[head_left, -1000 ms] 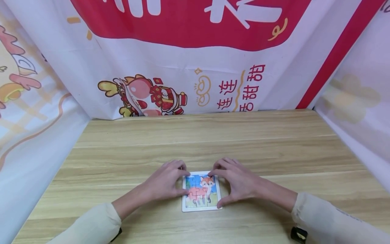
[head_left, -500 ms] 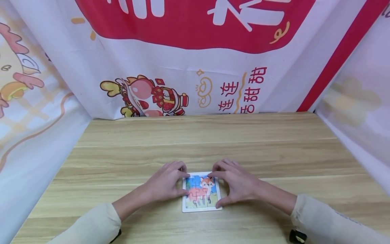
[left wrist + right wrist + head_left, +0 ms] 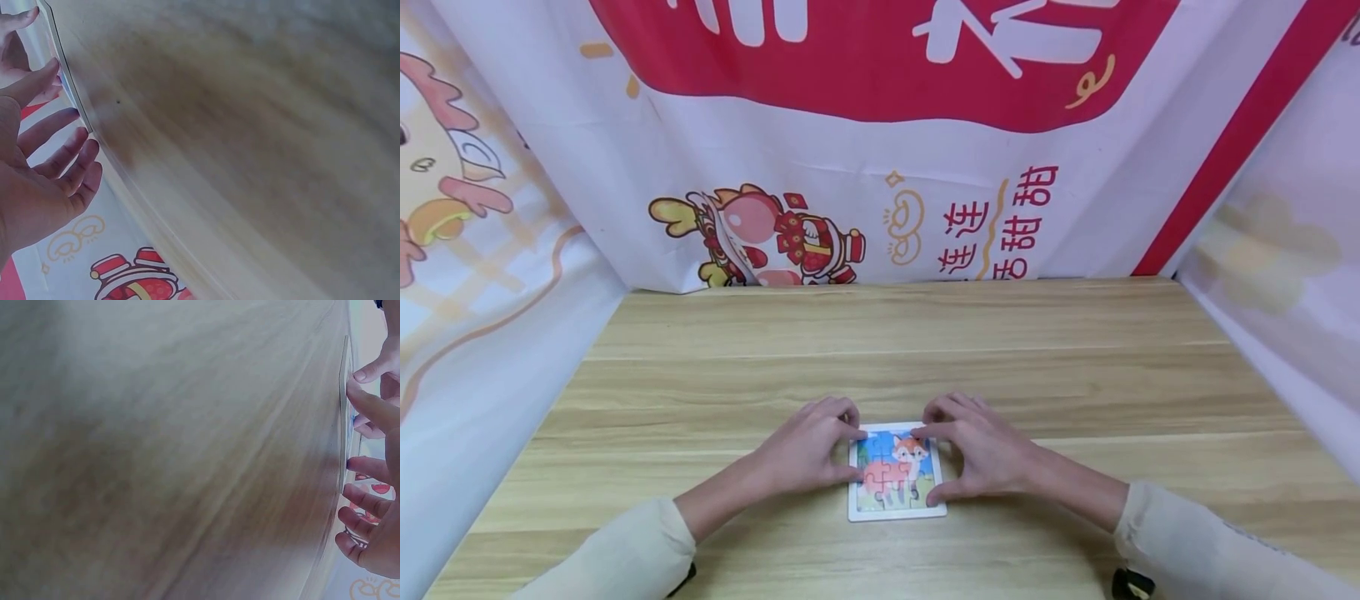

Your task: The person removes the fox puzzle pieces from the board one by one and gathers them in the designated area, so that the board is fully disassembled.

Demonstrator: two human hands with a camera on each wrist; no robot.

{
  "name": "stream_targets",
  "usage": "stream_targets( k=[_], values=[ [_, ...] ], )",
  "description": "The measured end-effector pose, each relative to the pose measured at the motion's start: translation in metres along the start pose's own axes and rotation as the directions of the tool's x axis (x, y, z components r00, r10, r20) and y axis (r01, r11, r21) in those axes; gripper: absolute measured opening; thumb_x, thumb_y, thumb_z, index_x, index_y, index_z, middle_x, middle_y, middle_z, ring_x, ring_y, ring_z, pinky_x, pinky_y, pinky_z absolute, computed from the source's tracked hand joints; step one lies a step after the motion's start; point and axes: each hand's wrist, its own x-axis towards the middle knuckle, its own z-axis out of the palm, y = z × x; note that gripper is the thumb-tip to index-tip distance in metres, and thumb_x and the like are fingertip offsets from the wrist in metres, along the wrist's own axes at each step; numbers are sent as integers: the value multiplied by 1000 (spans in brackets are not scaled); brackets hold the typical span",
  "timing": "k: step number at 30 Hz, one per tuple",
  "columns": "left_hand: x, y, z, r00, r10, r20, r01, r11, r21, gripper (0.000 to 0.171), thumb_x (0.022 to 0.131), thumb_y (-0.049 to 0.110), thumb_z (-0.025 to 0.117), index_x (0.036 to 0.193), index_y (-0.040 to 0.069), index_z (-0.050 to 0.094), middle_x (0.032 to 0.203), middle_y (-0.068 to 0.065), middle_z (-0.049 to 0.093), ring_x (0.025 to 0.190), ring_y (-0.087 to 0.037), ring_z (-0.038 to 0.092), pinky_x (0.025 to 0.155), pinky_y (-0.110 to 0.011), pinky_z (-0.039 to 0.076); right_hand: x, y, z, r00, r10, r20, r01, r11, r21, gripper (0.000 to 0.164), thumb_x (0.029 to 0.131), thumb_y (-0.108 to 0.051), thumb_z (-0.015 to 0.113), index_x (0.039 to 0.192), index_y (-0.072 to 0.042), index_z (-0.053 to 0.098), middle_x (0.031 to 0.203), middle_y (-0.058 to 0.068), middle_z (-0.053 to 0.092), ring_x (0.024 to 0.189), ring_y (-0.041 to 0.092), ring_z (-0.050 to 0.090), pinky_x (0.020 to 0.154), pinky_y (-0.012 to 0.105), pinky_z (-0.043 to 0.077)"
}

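A small square jigsaw puzzle [image 3: 891, 477] with a fox picture lies flat in its white frame [image 3: 897, 516] on the table. All its pieces in sight fit together. On its left side my left hand [image 3: 805, 447] touches the picture with thumb and index fingertip. From the right, my right hand [image 3: 996, 450] rests its index fingertip near the upper edge and its thumb near the lower right corner. In the left wrist view the other fingers of the left hand [image 3: 44, 181] spread loosely beside the frame. The right wrist view shows the right hand [image 3: 378, 506] likewise.
The wood-grain table [image 3: 737, 333] spreads around the puzzle. A white and red printed cloth [image 3: 850, 150] hangs behind its far edge, with more cloth along the left [image 3: 497, 250] and right [image 3: 1285, 275] sides.
My right thumb has slid slightly left, from the frame's lower right corner onto the picture. The left hand and the puzzle stay in place. The head view has shifted slightly.
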Motion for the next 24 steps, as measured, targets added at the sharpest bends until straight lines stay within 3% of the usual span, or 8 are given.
stream_targets(
  k=[10,24],
  values=[
    [1,-1,1,1000,-21,-2,21,999,-34,47,79,31,91,116,5,77,115,-1,62,106,-16,56,93,-41,51,-2,0,0,1000,8,-27,-8,1000,5,86,69,-71,84,132,-13,71,131,3,61,121,21,51,102,48,43],
    [4,0,1,996,-87,-16,84,983,-162,32,82,22,89,107,5,78,108,3,63,103,-16,59,92,-40,53,-3,-5,2,997,70,-27,-69,997,29,91,67,-68,88,135,-12,67,132,3,61,124,23,51,104,50,42]
  ],
)
